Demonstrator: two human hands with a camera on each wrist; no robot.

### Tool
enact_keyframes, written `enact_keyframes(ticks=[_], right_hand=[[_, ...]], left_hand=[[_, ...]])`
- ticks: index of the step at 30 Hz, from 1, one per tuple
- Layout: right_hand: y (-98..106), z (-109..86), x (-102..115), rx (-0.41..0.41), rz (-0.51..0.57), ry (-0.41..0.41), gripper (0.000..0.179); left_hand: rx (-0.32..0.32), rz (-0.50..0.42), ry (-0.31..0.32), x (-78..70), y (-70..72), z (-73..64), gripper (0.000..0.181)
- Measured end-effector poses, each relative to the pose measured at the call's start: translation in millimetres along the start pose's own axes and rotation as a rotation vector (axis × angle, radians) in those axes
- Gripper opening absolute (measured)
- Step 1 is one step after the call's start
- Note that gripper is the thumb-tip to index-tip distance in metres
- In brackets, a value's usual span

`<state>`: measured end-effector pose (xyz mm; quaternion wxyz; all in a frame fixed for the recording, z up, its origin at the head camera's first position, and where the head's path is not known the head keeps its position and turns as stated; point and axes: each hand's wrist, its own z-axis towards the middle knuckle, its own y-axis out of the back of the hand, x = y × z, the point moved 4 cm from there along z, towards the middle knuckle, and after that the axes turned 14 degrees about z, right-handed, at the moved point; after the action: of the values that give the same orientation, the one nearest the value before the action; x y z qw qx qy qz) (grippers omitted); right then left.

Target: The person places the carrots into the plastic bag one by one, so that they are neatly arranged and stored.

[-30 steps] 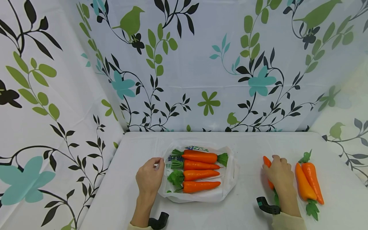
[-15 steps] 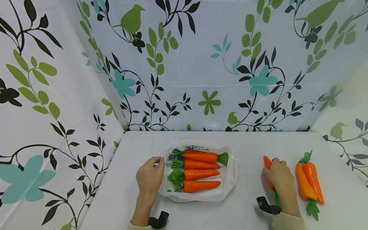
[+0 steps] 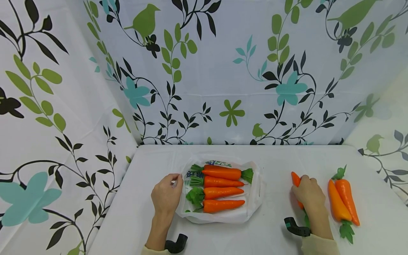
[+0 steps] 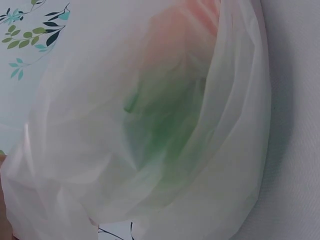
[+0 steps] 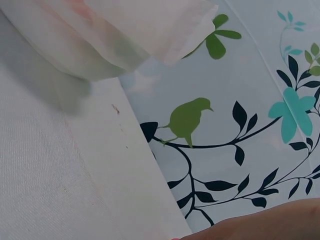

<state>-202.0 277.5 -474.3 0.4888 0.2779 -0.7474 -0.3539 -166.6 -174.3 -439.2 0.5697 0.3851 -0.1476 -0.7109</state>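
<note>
Left of the white bag [image 3: 224, 216], my left hand [image 3: 166, 194] pinched it (carrots [image 3: 224, 193] lay inside). My right hand [image 3: 308, 193] curled around another carrot [image 3: 295, 179].

Left hand [image 3: 166, 194] and right hand [image 3: 308, 193] well apart, both with curled fingers.

Soft, even light fills the head view, glinting off glossy carrots [image 3: 223, 193] inside the white bag [image 3: 220, 218], while pale haze washes out the patterned curtain [image 3: 385, 109] far right of the bag. Both wrist views run dimmer and greyer; diffuse shadows fall on the desk [image 5: 50, 175] beside the bag, whose translucent plastic blurs its contents.
</note>
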Motion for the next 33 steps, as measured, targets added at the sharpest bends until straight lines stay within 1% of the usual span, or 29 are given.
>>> enact_keyframes(ticks=[4, 10, 14, 19, 25, 33], right_hand=[[-0.6, 0.8, 1.2, 0.001, -0.002, 0.024, 0.057], [-2.3, 0.9, 2.7, -0.008, 0.003, 0.047, 0.055], [-3.6, 1.2, 3.9, -0.025, -0.006, 0.064, 0.055], [-5.9, 2.1, 6.6, -0.054, -0.009, 0.075, 0.054], [-7.3, -1.2, 12.8, -0.084, -0.002, 0.095, 0.051], [-6.9, -4.0, 19.5, -0.125, -0.005, 0.101, 0.053]], left_hand=[[0.002, -0.001, 0.001, -0.4, 0.5, 0.2, 0.012], [-0.020, 0.015, -0.002, -0.7, 0.5, 1.0, 0.012], [-0.028, 0.020, -0.004, -1.0, 0.9, 1.5, 0.012], [-0.023, 0.018, -0.010, -1.0, 2.2, 1.7, 0.012], [-0.016, 0.019, -0.008, -0.3, 2.7, 1.6, 0.013], [-0.012, 0.021, -0.006, -0.5, 3.4, 1.9, 0.013]])
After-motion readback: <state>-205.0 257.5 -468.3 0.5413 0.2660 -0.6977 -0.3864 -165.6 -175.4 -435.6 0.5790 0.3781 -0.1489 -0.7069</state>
